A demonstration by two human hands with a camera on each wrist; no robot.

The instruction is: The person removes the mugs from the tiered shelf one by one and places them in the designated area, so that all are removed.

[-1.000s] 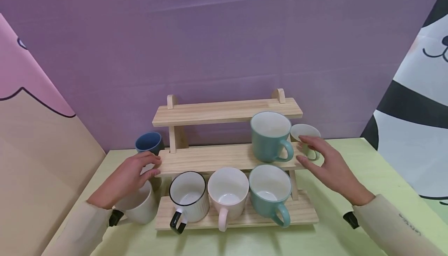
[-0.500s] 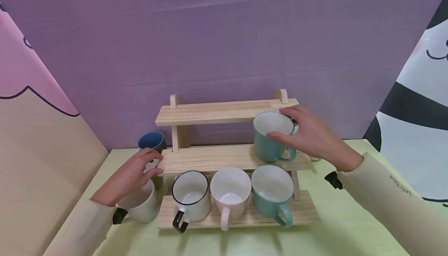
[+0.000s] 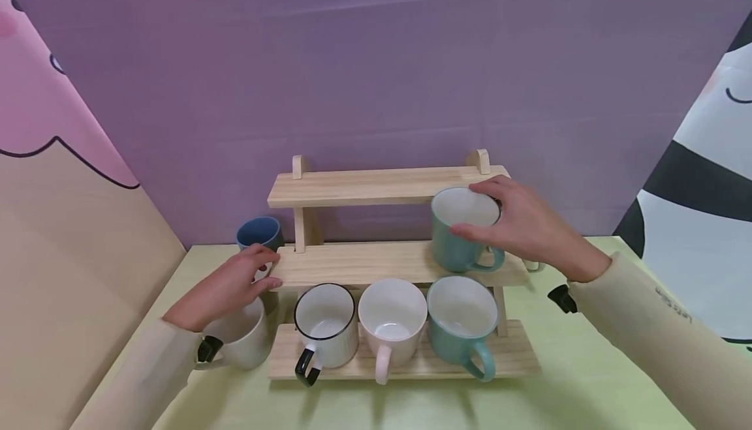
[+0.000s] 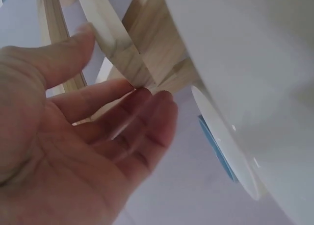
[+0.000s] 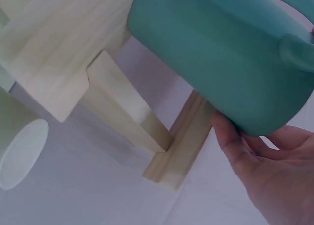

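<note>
A three-tier wooden rack (image 3: 352, 265) stands on the table. My left hand (image 3: 232, 286) holds the left end of its middle shelf, thumb at the front corner and fingertips at the back. On that shelf's right end stands a teal mug (image 3: 449, 244). My right hand (image 3: 531, 234) grips it around the rim, as the right wrist view also shows with the mug (image 5: 211, 53) tilted in that view. Along the bottom shelf sit a black-rimmed white mug (image 3: 337, 345), a pale pink mug (image 3: 399, 345) and a second teal mug (image 3: 449, 338), handles forward.
Left of the rack stand a white mug (image 3: 252, 345), partly under my left wrist, and a blue cup (image 3: 254, 239) farther back. A pale mug (image 5: 19, 146) stands behind the rack's right side, mostly hidden in the head view. A purple backdrop (image 3: 376, 58) rises behind.
My right hand has moved left from beside the middle shelf's right end and taken hold of the upper teal mug. The left hand stays at the shelf end. The view has shifted slightly.
</note>
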